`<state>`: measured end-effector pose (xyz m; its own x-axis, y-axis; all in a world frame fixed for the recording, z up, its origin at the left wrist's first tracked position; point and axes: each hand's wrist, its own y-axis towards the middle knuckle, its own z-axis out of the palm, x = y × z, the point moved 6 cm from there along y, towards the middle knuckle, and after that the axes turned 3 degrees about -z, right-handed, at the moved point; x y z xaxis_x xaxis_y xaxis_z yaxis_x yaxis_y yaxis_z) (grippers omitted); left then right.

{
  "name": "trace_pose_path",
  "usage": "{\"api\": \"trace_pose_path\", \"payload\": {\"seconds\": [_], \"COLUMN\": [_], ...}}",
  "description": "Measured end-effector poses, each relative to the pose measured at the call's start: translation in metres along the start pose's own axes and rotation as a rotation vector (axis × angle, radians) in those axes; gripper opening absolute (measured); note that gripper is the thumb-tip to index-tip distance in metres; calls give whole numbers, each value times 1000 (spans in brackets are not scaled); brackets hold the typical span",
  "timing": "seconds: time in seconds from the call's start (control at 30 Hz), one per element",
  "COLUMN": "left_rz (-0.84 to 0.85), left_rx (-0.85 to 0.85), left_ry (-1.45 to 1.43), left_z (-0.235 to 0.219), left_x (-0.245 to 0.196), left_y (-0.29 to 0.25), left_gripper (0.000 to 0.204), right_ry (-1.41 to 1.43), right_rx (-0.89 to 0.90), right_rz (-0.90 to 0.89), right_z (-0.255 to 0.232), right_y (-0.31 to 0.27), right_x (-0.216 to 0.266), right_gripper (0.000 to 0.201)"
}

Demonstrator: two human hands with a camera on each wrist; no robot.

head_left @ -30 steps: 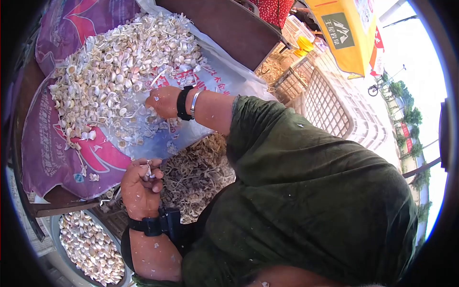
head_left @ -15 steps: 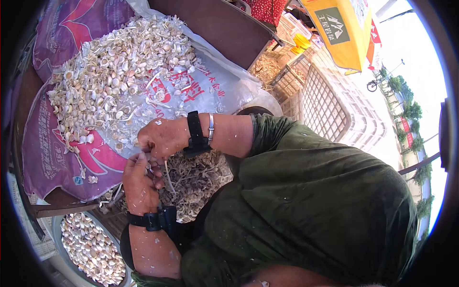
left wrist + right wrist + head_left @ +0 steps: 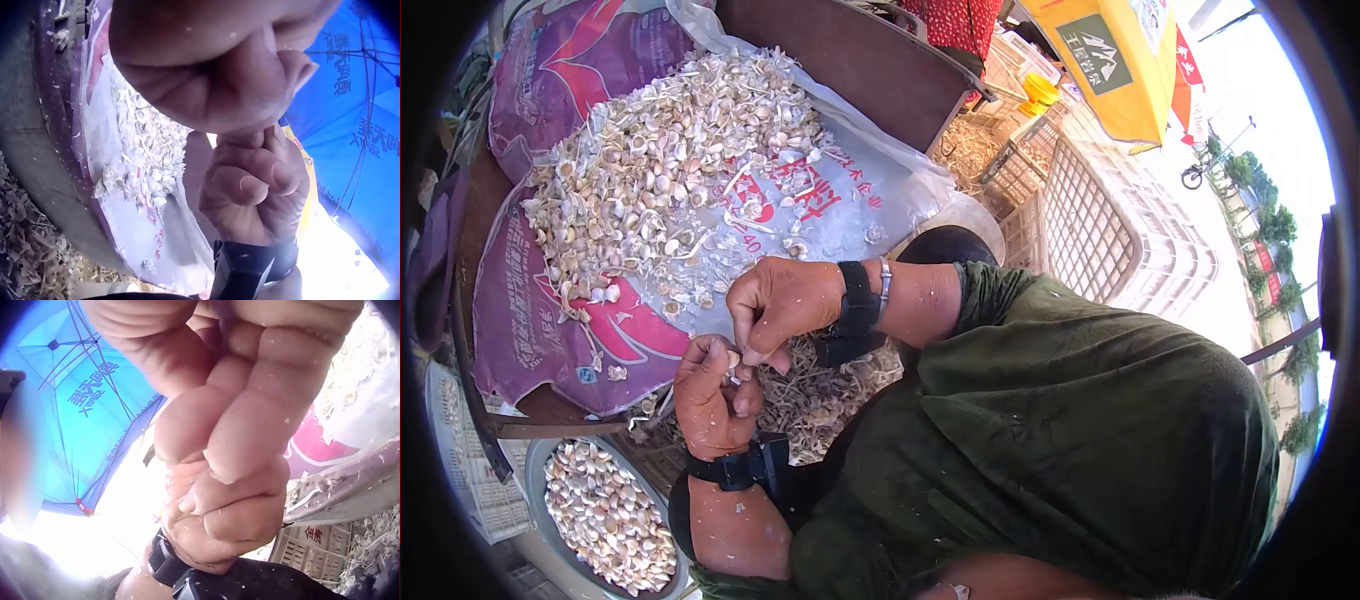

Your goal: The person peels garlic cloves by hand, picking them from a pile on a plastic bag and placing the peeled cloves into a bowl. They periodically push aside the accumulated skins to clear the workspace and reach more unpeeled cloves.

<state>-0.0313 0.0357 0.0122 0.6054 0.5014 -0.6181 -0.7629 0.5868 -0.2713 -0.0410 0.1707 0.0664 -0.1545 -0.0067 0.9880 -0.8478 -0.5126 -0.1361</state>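
Btw both hands [image 3: 735, 350], fingers [image 3: 745, 345] hide a small pale piece [image 3: 733, 358].

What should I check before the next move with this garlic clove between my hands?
1. Small pale garlic clove pinched between both hands: ok, though mostly hidden by fingers.
2. Left hand curled round the clove: ok.
3. Right hand fingertips on the clove at the left hand: ok.
4. Clove skin fully off: cannot tell, fingers cover it in every view.
5. Round grey basin of peeled cloves below the left hand: ok, in view and holding cloves.
6. Heap of unpeeled garlic pieces on the purple and white printed sack: ok, plenty lies beyond the hands.
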Motion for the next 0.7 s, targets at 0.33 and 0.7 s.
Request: {"api": "trace_pose_path", "payload": {"seconds": [0.33, 0.7], "left_rz": [79, 109], "left_rx": [-192, -73], "left_ry": [-302, -259], "left_z": [-23, -34], "left_x": [-20, -33], "left_y": [-11, -11], "left_gripper": [12, 13], "right_ry": [-983, -1213], "right_rx": [-474, -50], "right_rz": [167, -277], "right_z": [-103, 18], "right_y": [48, 135], "right_x": [-55, -69], "right_gripper": [75, 65]}}
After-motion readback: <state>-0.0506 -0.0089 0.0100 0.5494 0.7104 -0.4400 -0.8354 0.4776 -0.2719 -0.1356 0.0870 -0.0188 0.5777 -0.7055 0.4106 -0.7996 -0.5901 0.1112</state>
